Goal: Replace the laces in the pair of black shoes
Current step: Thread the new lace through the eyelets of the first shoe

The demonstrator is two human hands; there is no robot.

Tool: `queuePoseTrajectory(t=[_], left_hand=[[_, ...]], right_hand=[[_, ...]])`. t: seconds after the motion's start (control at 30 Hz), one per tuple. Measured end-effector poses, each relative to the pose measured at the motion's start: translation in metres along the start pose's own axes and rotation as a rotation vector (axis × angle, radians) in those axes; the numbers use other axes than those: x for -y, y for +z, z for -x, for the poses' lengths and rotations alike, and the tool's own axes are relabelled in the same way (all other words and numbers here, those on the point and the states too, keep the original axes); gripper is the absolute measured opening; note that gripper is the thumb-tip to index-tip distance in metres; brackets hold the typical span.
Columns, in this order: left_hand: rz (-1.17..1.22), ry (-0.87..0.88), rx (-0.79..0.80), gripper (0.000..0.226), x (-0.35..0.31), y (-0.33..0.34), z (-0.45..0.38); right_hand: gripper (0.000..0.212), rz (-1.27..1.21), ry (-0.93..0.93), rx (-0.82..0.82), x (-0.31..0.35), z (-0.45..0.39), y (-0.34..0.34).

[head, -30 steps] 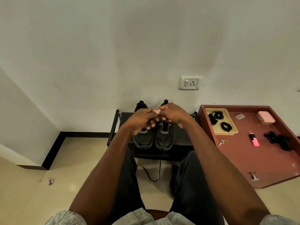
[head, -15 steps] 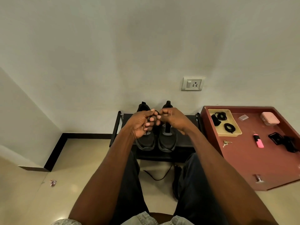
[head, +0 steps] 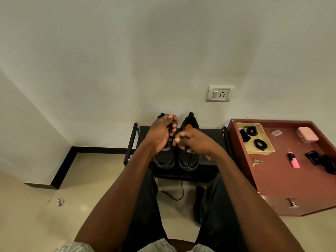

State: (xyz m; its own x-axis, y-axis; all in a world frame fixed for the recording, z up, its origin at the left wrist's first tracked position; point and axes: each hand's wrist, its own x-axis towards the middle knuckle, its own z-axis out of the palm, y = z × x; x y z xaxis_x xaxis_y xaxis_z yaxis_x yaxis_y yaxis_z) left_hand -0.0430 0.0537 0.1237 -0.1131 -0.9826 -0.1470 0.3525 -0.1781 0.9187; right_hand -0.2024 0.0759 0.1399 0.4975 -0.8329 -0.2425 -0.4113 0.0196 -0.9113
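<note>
The pair of black shoes (head: pixel 177 157) is sitting side by side on a low black rack (head: pixel 209 135) at the centre of the frame; they look light and soft-sided. Above them, the left hand (head: pixel 161 135) is curling around a bunched black lace (head: pixel 187 160), and the right hand (head: pixel 194 142) is pinching it lower, its tail trailing to the floor. The lace seems limp and thin, so pinching near its stiff tip should steer it best.

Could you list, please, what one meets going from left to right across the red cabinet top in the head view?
Keys → yellow tray holding coiled black laces → small clear packet → pink highlighter → pink case → black strap-like item at the right edge.
</note>
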Motion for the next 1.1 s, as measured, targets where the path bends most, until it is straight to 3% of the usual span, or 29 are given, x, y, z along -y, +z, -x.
queuePoseTrajectory(t=[0.13, 0.23, 0.3, 0.4, 0.5, 0.57, 0.67, 0.77, 0.83, 0.97, 1.03, 1.1], left_hand=[[-0.244, -0.028, 0.083, 0.031, 0.007, 0.009, 0.011], [-0.191, -0.120, 0.161, 0.037, 0.004, 0.012, 0.016], [-0.027, -0.164, 0.246, 0.038, 0.000, 0.012, 0.017], [0.208, -0.130, 0.244, 0.041, -0.002, 0.010, 0.014], [0.139, -0.073, 0.157, 0.055, 0.002, 0.005, 0.013], [0.007, -0.089, 0.144, 0.063, 0.005, 0.003, 0.014], [-0.179, -0.085, 0.229, 0.068, 0.006, 0.006, 0.020], [-0.165, -0.076, 0.342, 0.070, 0.000, 0.013, 0.026], [-0.062, -0.066, 0.376, 0.070, -0.004, 0.014, 0.026], [0.064, -0.013, 0.290, 0.070, -0.006, 0.009, 0.019], [-0.006, -0.001, 0.233, 0.069, -0.002, 0.007, 0.018], [-0.108, -0.023, 0.216, 0.067, 0.005, 0.007, 0.020]], right_hand=[[0.020, -0.103, -0.143, -0.239, 0.024, -0.009, -0.027], [0.022, -0.082, -0.139, -0.403, 0.006, -0.027, -0.036], [0.022, -0.089, -0.078, -0.360, -0.013, -0.029, -0.027], [0.021, 0.006, 0.056, -0.139, -0.031, -0.017, -0.003], [0.022, 0.106, 0.064, 0.052, -0.018, -0.004, 0.003], [0.019, 0.078, 0.008, 0.038, 0.007, 0.004, -0.009], [0.020, -0.062, -0.130, -0.184, 0.033, -0.001, -0.037], [0.024, -0.038, -0.136, -0.344, 0.021, -0.021, -0.051], [0.024, -0.016, -0.059, -0.282, -0.001, -0.026, -0.040], [0.021, 0.144, 0.122, 0.041, -0.029, -0.006, -0.003], [0.021, 0.135, 0.086, 0.123, -0.021, 0.004, -0.001], [0.019, 0.061, -0.002, 0.079, 0.003, 0.008, -0.014]])
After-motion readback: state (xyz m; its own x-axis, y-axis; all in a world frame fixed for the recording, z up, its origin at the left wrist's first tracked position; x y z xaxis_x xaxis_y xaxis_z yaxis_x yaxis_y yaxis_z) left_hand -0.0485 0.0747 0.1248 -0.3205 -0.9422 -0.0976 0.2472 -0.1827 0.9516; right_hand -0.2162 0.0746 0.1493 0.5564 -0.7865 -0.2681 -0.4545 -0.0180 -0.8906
